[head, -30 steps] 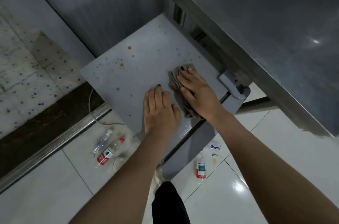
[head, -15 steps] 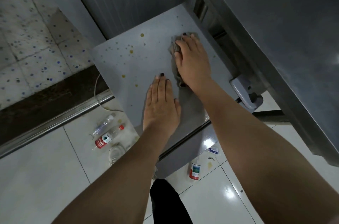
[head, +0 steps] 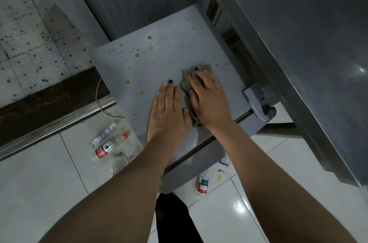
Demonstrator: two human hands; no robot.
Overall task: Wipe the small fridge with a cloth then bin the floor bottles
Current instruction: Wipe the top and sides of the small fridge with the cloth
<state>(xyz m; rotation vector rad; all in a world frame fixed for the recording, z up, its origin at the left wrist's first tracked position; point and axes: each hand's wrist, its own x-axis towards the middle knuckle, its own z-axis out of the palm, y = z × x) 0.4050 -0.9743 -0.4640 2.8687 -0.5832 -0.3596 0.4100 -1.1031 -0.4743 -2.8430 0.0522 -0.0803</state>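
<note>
Small fridge: you are looking down on the flat grey top of the small fridge (head: 159,63), which is standing between a ribbed wall and a big steel cabinet (head: 298,43).
Stains: brown drops (head: 137,55) are sitting on the far and left part of the top, away from both hands.
Cloth: the grey-brown cloth (head: 186,83) is lying crumpled on the top, on the right side near the front edge, and most of it is hiding under your right hand.
Right hand: your right hand (head: 209,99) is lying on the cloth with the fingers almost straight, and it is pressing the cloth down flat, not clutching it.
Left hand: your left hand (head: 169,115) is resting flat on the bare top just beside the cloth, with fingers straight and together, and it is holding nothing.
Hinge: a grey plastic hinge piece (head: 258,103) is sticking out at the front right corner of the top.
Floor, left: a clear bottle (head: 104,132) and a bottle with a red label (head: 110,146) are lying side by side on the white tiles, near your shoe (head: 118,163).
Floor, right: a third bottle (head: 203,182) is lying in front of the fridge, near a small blue and white packet (head: 224,162).
</note>
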